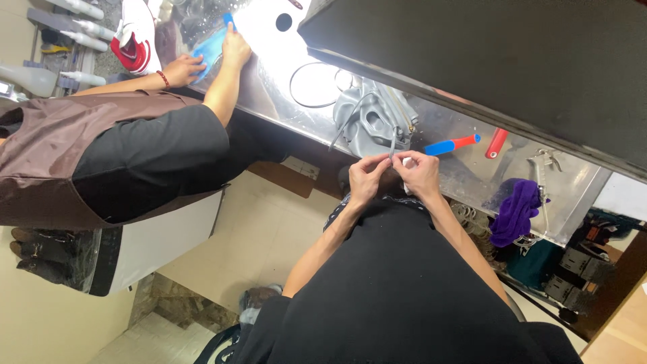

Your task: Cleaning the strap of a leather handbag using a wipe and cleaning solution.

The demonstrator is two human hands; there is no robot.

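The person wearing the camera stands at a long metal counter, both hands raised just in front of the chest. The left hand and the right hand meet over a thin grey strap, whose free end they pinch between thumb and fingertips; the fingers of both hands are pressed together on it, not spread. A bit of white cloth or paper shows under the right hand, though I cannot tell which. The strap runs up to a grey bag lying slumped on the counter just beyond the hands.

Judging from this, the work on the strap looks to be in the middle: the bag lies on the counter, its strap is in hand, and nothing shows it finished or set aside. The tools nearby lie untouched: a brush with a blue and red handle just beside the bag, a red cylinder near it, and a purple cloth hanging over the counter's edge farther along.

The counter is shiny and throws back bright glare, with a dark shelf or panel overhanging it. Farther down it, another person in a brown apron presses a blue cloth to the surface with both hands, a red and white shoe beside them. White bottles stand past that, and the floor is pale tile.
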